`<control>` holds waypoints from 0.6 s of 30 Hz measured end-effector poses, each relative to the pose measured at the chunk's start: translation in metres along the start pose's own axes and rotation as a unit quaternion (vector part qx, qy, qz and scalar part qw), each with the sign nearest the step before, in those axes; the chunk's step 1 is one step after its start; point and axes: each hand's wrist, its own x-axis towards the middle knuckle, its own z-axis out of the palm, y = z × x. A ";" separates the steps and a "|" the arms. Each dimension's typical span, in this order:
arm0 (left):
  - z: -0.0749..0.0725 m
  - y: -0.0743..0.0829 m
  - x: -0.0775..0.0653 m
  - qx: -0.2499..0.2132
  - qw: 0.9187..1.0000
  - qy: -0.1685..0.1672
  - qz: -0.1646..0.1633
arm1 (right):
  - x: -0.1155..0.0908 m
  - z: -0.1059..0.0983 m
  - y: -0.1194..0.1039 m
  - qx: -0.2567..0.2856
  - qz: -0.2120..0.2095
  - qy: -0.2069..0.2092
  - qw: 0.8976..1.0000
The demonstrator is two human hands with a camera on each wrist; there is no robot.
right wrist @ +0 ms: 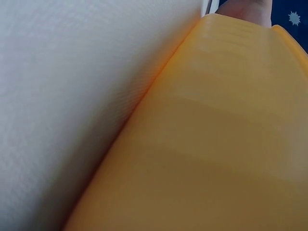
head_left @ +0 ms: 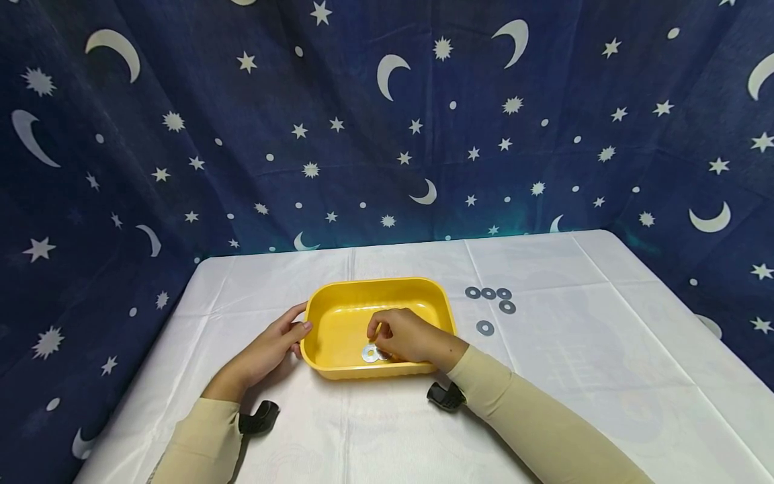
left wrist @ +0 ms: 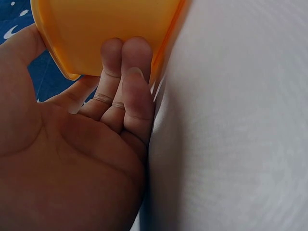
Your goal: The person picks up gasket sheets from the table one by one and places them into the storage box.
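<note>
A yellow plastic tray (head_left: pixel 338 302) with rounded corners sits on the table. My left hand (head_left: pixel 266 353) grips its left end, thumb at the rim and fingers against the outer wall; the left wrist view shows those fingers (left wrist: pixel 137 53) on the yellow side. Inside the tray is my right hand (head_left: pixel 405 335), reaching over the near right side with curled fingers pointing down. Right at its fingertips, flat metal washers (head_left: pixel 370 353) lie on the tray floor, partly hidden by the hand. I cannot tell whether the fingertips pinch a washer. The tray's outer wall (right wrist: pixel 207 134) fills the right wrist view.
Several grey washers (head_left: pixel 488 294) lie on the white-covered table (head_left: pixel 574 356) right of the tray, most in a cluster, with a single washer (head_left: pixel 485 328) nearer to me. A dark blue curtain (head_left: pixel 363 134) with moons and stars stands behind and at both sides.
</note>
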 end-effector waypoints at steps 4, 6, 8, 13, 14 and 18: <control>0.000 0.001 0.001 -0.002 1.000 -0.001 0.002 | -0.002 -0.002 -0.002 -0.014 -0.009 0.015 1.000; 0.000 0.001 0.001 -0.003 1.000 -0.003 0.003 | -0.003 -0.002 -0.003 -0.036 -0.016 0.034 0.999; 0.000 0.001 0.001 -0.005 1.000 -0.004 0.004 | -0.004 -0.001 -0.005 -0.080 -0.036 0.073 0.993; 0.000 -0.001 0.000 -0.011 1.000 -0.006 0.004 | -0.011 0.001 -0.013 -0.206 -0.106 0.206 0.951; -0.001 -0.001 0.000 -0.012 1.000 -0.006 0.003 | -0.013 0.001 -0.014 -0.217 -0.120 0.225 0.942; -0.001 0.000 0.000 -0.012 1.000 -0.006 0.002 | -0.021 0.000 -0.019 -0.243 -0.166 0.264 0.919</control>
